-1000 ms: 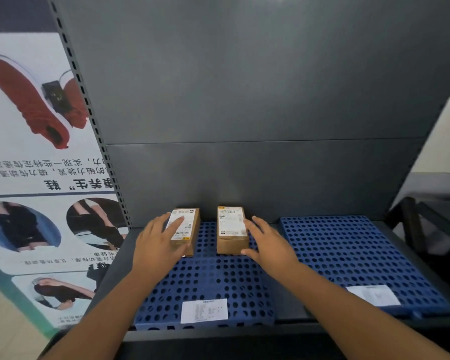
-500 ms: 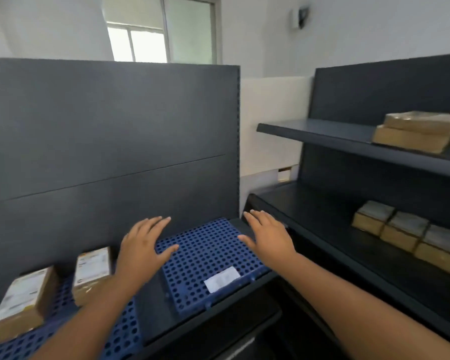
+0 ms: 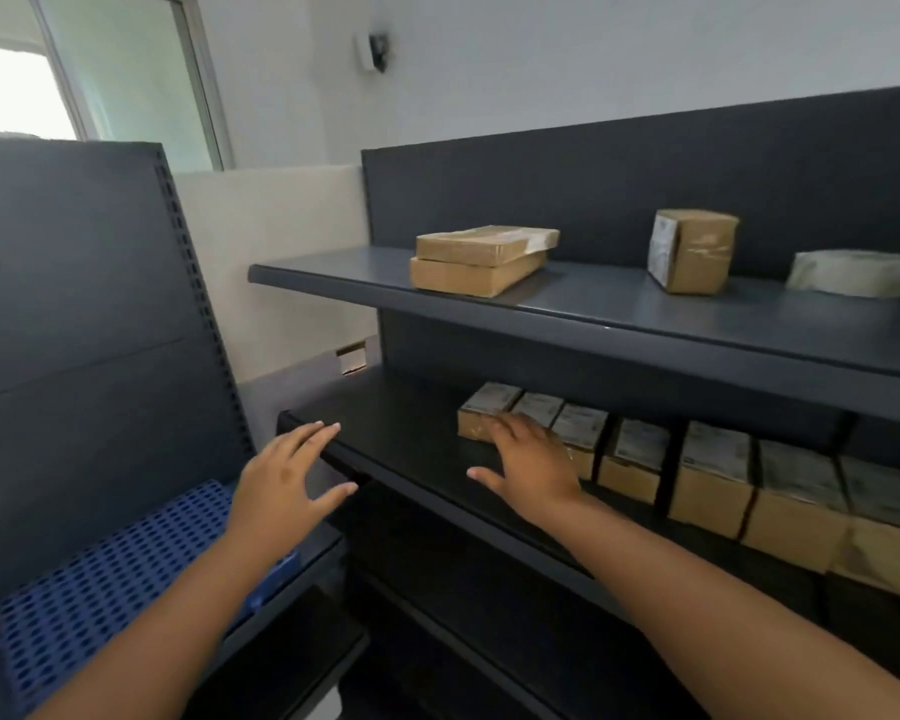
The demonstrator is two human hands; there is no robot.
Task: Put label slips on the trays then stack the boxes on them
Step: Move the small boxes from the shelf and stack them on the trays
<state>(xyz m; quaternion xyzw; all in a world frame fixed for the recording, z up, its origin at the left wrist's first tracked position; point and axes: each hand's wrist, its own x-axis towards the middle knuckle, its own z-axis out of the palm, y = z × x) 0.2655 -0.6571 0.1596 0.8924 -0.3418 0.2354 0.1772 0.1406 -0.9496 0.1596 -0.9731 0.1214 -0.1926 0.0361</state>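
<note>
A row of several small brown boxes with white labels stands on the lower dark shelf at the right. My right hand hovers open over the row's left end, fingers spread, right at the leftmost box. My left hand is open and empty, held in the air by the shelf's left corner. A blue perforated tray lies at the lower left, partly hidden by my left arm; no label slip shows on it.
The upper shelf carries two flat stacked boxes, an upright box and a pale packet. A dark back panel rises behind the tray. A window and white wall lie beyond.
The view has swung right, away from the two boxes set on the left tray. Both hands left those boxes and moved to the right-hand shelf unit, the right hand reaching the box row.
</note>
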